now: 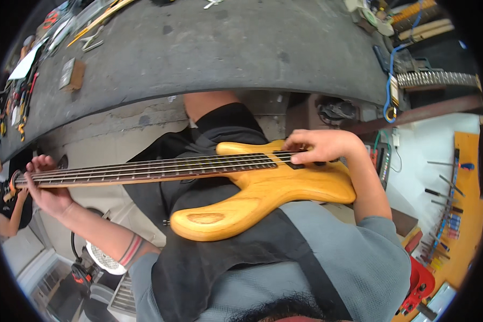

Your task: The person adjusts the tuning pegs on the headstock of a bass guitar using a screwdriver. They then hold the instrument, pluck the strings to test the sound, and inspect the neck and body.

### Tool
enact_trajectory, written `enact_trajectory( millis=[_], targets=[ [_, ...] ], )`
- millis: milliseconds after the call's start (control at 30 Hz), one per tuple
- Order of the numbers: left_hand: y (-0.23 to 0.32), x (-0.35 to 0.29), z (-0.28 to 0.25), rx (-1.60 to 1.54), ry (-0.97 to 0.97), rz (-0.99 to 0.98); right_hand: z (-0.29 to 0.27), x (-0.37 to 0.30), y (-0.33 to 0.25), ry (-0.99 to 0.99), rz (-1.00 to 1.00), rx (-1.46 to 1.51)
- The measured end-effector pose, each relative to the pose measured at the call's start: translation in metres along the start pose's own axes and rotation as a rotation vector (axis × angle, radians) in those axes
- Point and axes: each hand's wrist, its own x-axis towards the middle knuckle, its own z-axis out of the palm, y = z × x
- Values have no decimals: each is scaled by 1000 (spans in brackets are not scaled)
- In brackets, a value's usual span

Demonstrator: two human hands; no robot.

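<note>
In the head view, the left hand (44, 185) wraps around the dark neck (145, 172) of the bass guitar (263, 190), its fingers (37, 162) curled close together over the strings. The right hand (322, 146) rests on the yellow wooden body, fingers (295, 146) bent and slightly spread on the strings. Beyond the fingers lies a grey workbench (225, 48).

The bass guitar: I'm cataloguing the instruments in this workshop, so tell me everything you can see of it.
The bass guitar has a glossy honey-yellow body of visibly grained wood with two horns, and a long dark fretted neck under four strings. It lies nearly level across the person's lap, neck running out to their left. The left hand wraps the neck near its far end; the right hand rests its fingers on the strings over the body. The headstock is hidden at the picture's edge.
</note>
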Motion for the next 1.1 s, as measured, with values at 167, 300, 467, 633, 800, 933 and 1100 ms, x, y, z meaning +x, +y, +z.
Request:
enact_trajectory(
  millis=[167,300,467,633,800,933,1100],
  targets=[
    [-64,-53,77,282,172,34,-7,1,-5,16,5,-53],
    [-83,-65,132,363,289,-18,-16,9,2,-22,7,-59],
    [-80,-65,122,384,282,-35,-8,43,59,107,162,117],
    [-78,-64,121,450,276,-28,4,60,95,45,231,-24],
    [-79,-63,120,475,256,-18,-2,63,95,43,291,-31],
    [-80,-63,123,486,267,-20,-10,60,91,49,348,-64],
    [-78,-64,119,469,246,-20,-6,61,97,27,264,-19]
  ],
)
